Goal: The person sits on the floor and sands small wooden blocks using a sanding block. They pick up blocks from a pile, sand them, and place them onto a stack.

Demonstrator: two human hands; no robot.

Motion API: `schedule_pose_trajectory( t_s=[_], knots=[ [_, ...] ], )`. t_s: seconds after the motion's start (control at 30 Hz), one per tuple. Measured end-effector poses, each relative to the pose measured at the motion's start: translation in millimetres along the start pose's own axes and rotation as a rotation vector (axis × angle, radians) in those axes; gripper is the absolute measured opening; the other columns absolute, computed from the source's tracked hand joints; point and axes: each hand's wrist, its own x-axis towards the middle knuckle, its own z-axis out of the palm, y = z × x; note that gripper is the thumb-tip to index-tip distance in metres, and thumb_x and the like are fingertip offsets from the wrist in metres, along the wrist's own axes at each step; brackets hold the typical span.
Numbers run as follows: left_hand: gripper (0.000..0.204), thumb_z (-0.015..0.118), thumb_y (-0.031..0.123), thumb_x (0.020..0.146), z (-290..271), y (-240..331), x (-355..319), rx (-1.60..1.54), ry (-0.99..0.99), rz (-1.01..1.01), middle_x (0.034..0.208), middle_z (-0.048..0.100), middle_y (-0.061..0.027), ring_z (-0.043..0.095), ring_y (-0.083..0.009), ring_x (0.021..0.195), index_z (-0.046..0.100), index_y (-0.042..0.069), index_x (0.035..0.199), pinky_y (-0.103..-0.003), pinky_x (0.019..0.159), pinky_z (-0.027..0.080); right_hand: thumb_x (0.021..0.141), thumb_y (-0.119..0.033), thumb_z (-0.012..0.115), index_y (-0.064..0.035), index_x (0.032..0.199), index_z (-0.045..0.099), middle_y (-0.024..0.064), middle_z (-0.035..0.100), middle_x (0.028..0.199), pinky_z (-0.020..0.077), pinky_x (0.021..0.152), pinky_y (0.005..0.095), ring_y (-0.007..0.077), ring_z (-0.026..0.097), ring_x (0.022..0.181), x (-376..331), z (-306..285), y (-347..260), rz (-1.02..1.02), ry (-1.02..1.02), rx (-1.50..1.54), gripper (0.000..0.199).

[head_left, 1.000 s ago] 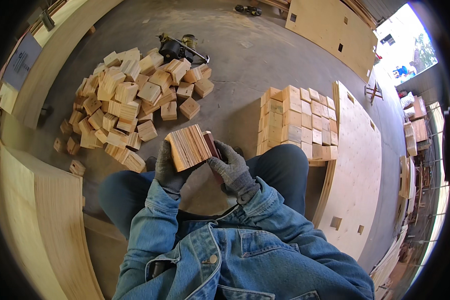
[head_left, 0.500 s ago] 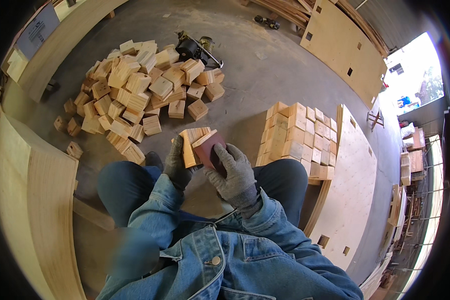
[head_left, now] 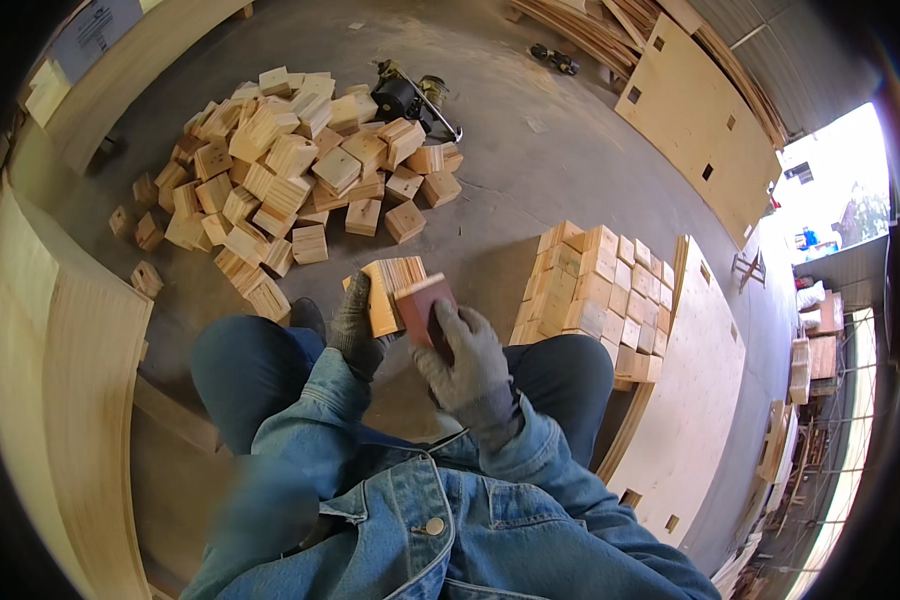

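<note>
Progress is judged partial: a tidy stack of pale rectangular wooden blocks point(head_left: 597, 290) is seen at 1 o'clock, and a loose heap of pale wooden blocks point(head_left: 292, 157) is left at 11. At 12, a pale, box-shaped, layered-wood block point(head_left: 382, 302) is grasped by the grey-gloved left hand point(head_left: 352, 325), and a flat, reddish-brown slab point(head_left: 426, 306) is gripped beside it by the grey-gloved right hand point(head_left: 473, 370). The block's layered face is turned up, its visible side edge pointing toward 12, its long axis partly hidden.
</note>
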Motion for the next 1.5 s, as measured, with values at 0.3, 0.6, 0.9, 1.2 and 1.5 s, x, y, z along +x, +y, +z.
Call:
schedule_pose_trajectory(
  t_s=[0.3,0.6,0.9,1.2,1.5],
  knots=[
    [0.073,0.055,0.065,0.097,-3,-21,-1,0.14,-0.019,-0.136,0.137,0.061,-0.0115,0.061,-0.0293,0.123,0.048,0.013,0.148,-0.05,0.102,0.052,0.091,-0.026,0.073,0.0009,0.124,0.06,0.0277,0.066,0.111,0.0522,0.09,0.0492,0.0463,0.063,0.107,76,0,39,0.135,0.013,0.055,0.045],
    [0.062,0.065,0.053,0.097,13,-6,0,-0.014,0.08,-0.072,0.124,0.067,-0.011,0.07,-0.0263,0.108,0.054,0.008,0.139,-0.044,0.091,0.061,0.09,-0.024,0.073,0.0037,0.13,0.059,0.0325,0.062,0.118,0.0526,0.086,0.0486,0.0454,0.063,0.102,0,5,17,0.0,0.038,0.035,0.051],
    [0.067,0.06,0.058,0.098,-3,-19,5,0.097,-0.009,-0.09,0.134,0.063,-0.0124,0.063,-0.0302,0.12,0.051,0.01,0.144,-0.051,0.1,0.055,0.091,-0.025,0.074,0.0035,0.129,0.061,0.0296,0.064,0.113,0.0538,0.082,0.0436,0.0427,0.064,0.094,46,1,32,0.103,0.098,0.12,0.049],
    [0.062,0.059,0.054,0.1,19,-14,-9,0.177,0.147,-0.192,0.133,0.064,-0.0124,0.064,-0.0296,0.119,0.052,0.009,0.143,-0.051,0.1,0.055,0.092,-0.023,0.071,0.0027,0.134,0.059,0.0274,0.068,0.109,0.0523,0.09,0.0461,0.0389,0.066,0.105,64,7,45,0.194,0.017,0.013,0.051],
    [0.06,0.06,0.052,0.1,-6,-10,9,0.114,0.094,-0.124,0.131,0.065,-0.0128,0.066,-0.0285,0.116,0.054,0.009,0.142,-0.049,0.101,0.055,0.091,-0.021,0.075,0.0061,0.133,0.059,0.0254,0.067,0.102,0.0532,0.083,0.0423,0.0367,0.066,0.095,-9,10,33,0.012,0.148,0.135,0.053]
  ],
)
